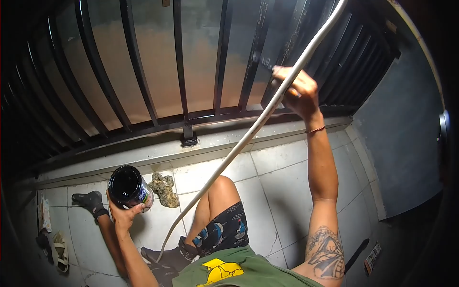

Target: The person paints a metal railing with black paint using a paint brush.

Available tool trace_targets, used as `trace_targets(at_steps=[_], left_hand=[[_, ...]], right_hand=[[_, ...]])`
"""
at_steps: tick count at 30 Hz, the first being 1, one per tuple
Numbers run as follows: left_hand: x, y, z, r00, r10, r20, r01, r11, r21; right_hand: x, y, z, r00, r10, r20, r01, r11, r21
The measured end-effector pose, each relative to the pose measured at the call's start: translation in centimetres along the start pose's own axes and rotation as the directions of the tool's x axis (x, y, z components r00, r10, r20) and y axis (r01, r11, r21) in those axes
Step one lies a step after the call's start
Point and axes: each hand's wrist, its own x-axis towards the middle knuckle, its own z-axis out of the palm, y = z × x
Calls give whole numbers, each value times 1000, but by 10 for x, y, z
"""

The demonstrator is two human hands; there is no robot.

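Observation:
My left hand point(122, 218) is wrapped round the lower side of an open paint can point(128, 187), its mouth tilted toward me and black inside, with a coloured label. Raised at the railing, my right hand point(304, 90) is closed on a paintbrush point(266, 62). The dark, blurred brush head points left, close to a black metal bar point(255, 57); the handle is mostly hidden in my fingers. A white cable point(239, 146) crosses the view diagonally and covers part of my right hand.
A crumpled greenish rag point(164, 189) lies on the white tiled floor point(282, 193) beside the can. A low ledge point(158, 155) runs under the railing. Sandals point(60, 251) lie at the far left, and a grey panel point(404, 129) stands at the right.

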Motion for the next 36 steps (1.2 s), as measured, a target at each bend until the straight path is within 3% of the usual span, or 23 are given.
trace_targets(at_steps=[2, 4, 7, 10, 12, 14, 15, 16, 17, 19, 20, 21, 22, 24, 25, 27, 28, 29, 30, 31, 32, 34, 36], left_hand=[[-1, -4, -2, 1000, 11, -6, -11, 999, 42], [-2, -2, -1, 1000, -7, 1, 7, 1000, 3], [-3, 6, 6, 1000, -27, 15, 28, 997, -65], [-3, 0, 5, 998, -64, -5, 63, 994, -90], [-3, -14, 1, 997, -78, -2, 77, 991, -106], [-4, -36, -6, 998, -64, -18, 64, 998, -17], [-4, -32, -8, 995, -97, -2, 97, 995, -39], [-3, -30, -8, 992, -128, 16, 129, 990, -63], [-3, -36, -10, 988, -149, 36, 151, 985, -86], [-8, -57, -13, 991, -133, -8, 132, 989, -69], [-8, -66, -14, 994, -87, -59, 85, 996, -43], [-3, -58, -12, 989, -143, -37, 136, 980, -147], [1, -56, -12, 987, -158, -29, 152, 977, -153], [7, -58, -16, 980, -192, 53, 197, 976, -92], [5, -70, -17, 987, -157, 24, 157, 987, -18], [7, -73, -13, 988, -149, 44, 152, 986, -72], [8, -75, -11, 987, -148, 65, 155, 981, -119], [4, -88, -11, 989, -136, 63, 142, 984, -104], [5, -90, -10, 989, -133, 65, 139, 984, -109], [3, -90, -11, 984, -166, 64, 171, 982, -78], [1, -89, -13, 977, -203, 66, 206, 978, -42], [-3, -95, -12, 981, -196, 11, 196, 979, -62], [-5, -87, -14, 979, -201, 39, 203, 977, -67]], right_hand=[[28, -6, -7, 977, -158, -141, 126, 969, -213], [43, -5, 0, 967, -218, -131, 160, 923, -351], [31, 11, 32, 962, -266, 68, 269, 861, -432], [0, -28, 61, 915, -288, 282, 364, 892, -270], [-13, -41, 83, 947, -124, 296, 189, 961, -201], [5, -28, 90, 979, 25, 203, -3, 994, -107], [18, -24, 91, 944, 215, 250, -188, 974, -129], [30, -12, 97, 960, 167, 224, -107, 960, -258], [40, -4, 99, 935, 254, 249, -173, 937, -304], [67, -1, 94, 912, 303, 276, -140, 863, -485], [84, 5, 88, 947, 202, 251, -39, 845, -533], [108, -8, 75, 973, 62, 222, 37, 908, -417], [120, 0, 80, 993, -113, 43, 121, 913, -390], [131, -3, 68, 947, -228, 225, 318, 752, -578], [124, -9, 73, 948, -224, 228, 317, 747, -584], [86, -16, 97, 767, -8, 641, 591, 397, -702], [57, -12, 108, 680, -52, 732, 686, 398, -609], [37, -19, 115, 676, -122, 726, 698, 420, -580], [21, -32, 125, 691, -40, 721, 613, 562, -556], [8, -43, 133, 675, 17, 737, 567, 628, -534], [-13, -45, 144, 632, 23, 774, 613, 597, -518], [-47, -52, 158, 663, 56, 746, 460, 756, -465], [-56, -61, 160, 662, 276, 697, 57, 909, -414]])
